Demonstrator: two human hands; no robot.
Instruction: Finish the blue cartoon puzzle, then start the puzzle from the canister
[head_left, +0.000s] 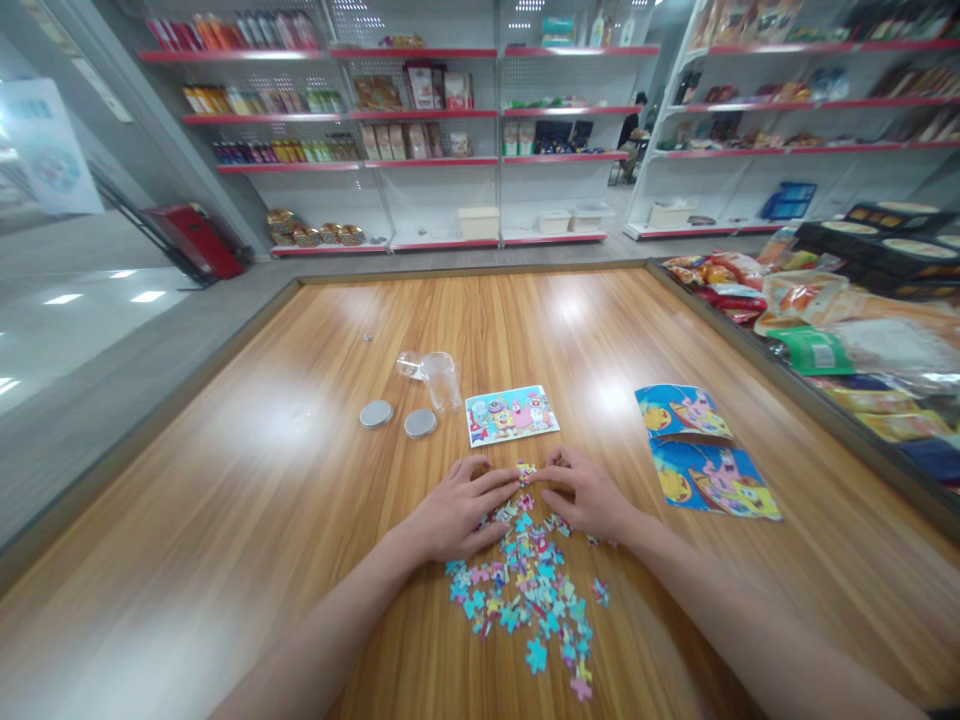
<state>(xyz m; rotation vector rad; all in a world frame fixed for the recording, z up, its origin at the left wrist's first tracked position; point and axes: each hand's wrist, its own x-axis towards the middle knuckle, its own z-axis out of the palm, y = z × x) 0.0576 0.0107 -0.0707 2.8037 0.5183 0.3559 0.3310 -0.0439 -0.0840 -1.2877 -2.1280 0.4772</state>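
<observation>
Both my hands rest on a wooden table (300,480) at the far end of a heap of small loose jigsaw pieces (529,595). My left hand (457,510) lies palm down, its fingertips touching a few joined pieces (526,472). My right hand (589,495) meets it from the other side, fingers curled and pinching the same small cluster. Just beyond the hands lies a colourful cartoon picture card (512,414).
Two clear plastic jars (441,380) and two round grey lids (376,413) sit left of the card. Two blue cartoon picture sheets (705,455) lie to the right. Snack packets (810,320) fill a bin on the right. Shop shelves (420,140) stand behind.
</observation>
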